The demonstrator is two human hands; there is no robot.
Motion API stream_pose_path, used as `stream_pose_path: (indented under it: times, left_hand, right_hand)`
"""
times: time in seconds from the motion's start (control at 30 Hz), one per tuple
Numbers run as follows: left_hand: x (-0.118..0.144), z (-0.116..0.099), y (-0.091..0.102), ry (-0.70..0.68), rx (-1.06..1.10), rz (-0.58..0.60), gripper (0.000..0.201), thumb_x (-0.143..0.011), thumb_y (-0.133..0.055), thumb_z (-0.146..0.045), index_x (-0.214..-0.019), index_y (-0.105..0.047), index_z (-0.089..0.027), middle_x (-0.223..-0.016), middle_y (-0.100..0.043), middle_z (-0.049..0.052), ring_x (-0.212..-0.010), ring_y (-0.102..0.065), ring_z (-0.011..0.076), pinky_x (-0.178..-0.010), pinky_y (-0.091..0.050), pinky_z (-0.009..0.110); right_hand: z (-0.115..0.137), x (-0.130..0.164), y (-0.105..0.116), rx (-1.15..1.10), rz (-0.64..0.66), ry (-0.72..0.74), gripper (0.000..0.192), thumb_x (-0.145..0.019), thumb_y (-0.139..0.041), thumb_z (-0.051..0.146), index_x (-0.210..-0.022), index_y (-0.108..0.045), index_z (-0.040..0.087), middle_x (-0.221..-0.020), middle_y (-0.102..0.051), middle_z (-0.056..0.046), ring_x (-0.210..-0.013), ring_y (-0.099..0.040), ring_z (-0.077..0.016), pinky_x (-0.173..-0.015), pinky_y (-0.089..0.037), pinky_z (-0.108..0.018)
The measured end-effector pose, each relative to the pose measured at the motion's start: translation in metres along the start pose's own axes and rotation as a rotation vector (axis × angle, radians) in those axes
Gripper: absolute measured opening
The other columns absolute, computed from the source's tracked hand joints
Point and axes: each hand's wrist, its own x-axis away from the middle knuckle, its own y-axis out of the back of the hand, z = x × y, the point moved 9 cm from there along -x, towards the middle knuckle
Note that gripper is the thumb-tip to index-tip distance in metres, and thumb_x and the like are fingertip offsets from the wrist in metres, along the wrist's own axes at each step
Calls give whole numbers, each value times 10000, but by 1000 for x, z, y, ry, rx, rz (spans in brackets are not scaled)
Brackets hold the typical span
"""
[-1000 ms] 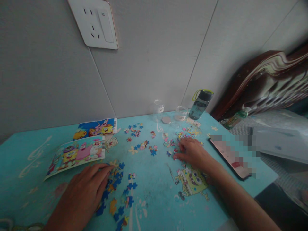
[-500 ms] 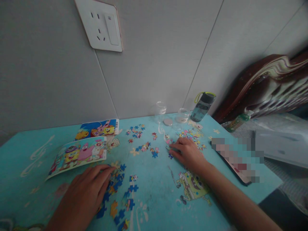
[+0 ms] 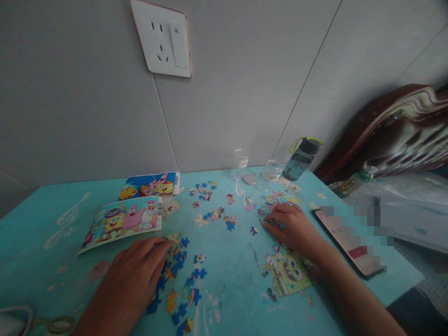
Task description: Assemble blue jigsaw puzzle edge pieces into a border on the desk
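1. Right hand (image 3: 292, 228) has drawn back toward the right of the frame since the previous view; a dark puzzle piece (image 3: 254, 230), then just beside the thumb, now lies apart from it. Left hand (image 3: 138, 266) keeps its place against the nearby pieces. The whole view has also shifted, so fixed items sit farther right in the frame.
2. Effect on the work: that single piece is exposed, and the right hand is back at the near edge of the loose pile (image 3: 275, 200), right of centre.
3. Right-hand state: fingers bent, tips low over small pieces. Whether one is pinched cannot be told.
4. Left-hand state: fingers loosely curved and close together, tips at the upper end of the blue and yellow pieces (image 3: 180, 259), lower centre-left. A grasp cannot be confirmed.
5. Location of other pieces: small groups (image 3: 217, 213) lie around the middle of the frame, on the turquoise table (image 3: 231, 280). Two picture sheets (image 3: 128, 219) lie at centre-left, the nearer overlapping the farther.
6. Visibility limits: both palms are hidden, and each hand covers part of its pieces. The lowest blue pieces and a pair of scissors (image 3: 61, 324) are cut off by, or close to, the bottom edge. The phone (image 3: 345, 238) is partly pixelated. Individual pile pieces are too small and blurred to identify.
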Motion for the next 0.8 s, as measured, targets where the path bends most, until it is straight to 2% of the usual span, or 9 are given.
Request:
stream_pose_path:
  times: [0.2,0.33,0.57,0.8]
  left_hand:
    - [-1,-1,5,11,28,-4,374,-940,-399,-357,-1080,-731,-256,-1102,-707,75,-988,-664,257,-863,-541,386]
    - [-1,-1,3,11,21,11,377,-935,-398,-340,-1088,-732,-253,-1112,-705,76,-986,-663,253,-868,-539,390]
    - [1,1,-5,0,-14,31,381,-929,-409,-282,-1145,-720,-237,-1159,-681,87,-1013,-652,278,-876,-534,445]
    - [3,4,-12,14,-14,55,372,-940,-417,-262,-1170,-709,-242,-1161,-672,93,-1019,-641,275,-896,-516,455]
  right_hand:
    - [-2,-2,-6,-39,-30,-32,215,-970,-548,330,-1037,-731,240,-979,-689,-83,-955,-623,-242,-912,-448,-420]
    - [5,-3,-12,-67,-11,12,251,-977,-536,313,-1141,-717,255,-1029,-687,-81,-973,-627,-233,-907,-463,-392]
    - [1,0,-8,-23,-20,13,258,-954,-581,340,-1158,-716,261,-1100,-700,-83,-1036,-619,-264,-957,-429,-457]
    - [2,2,-3,38,3,60,253,-953,-549,260,-1149,-709,266,-1026,-739,-80,-976,-634,-266,-933,-400,-479]
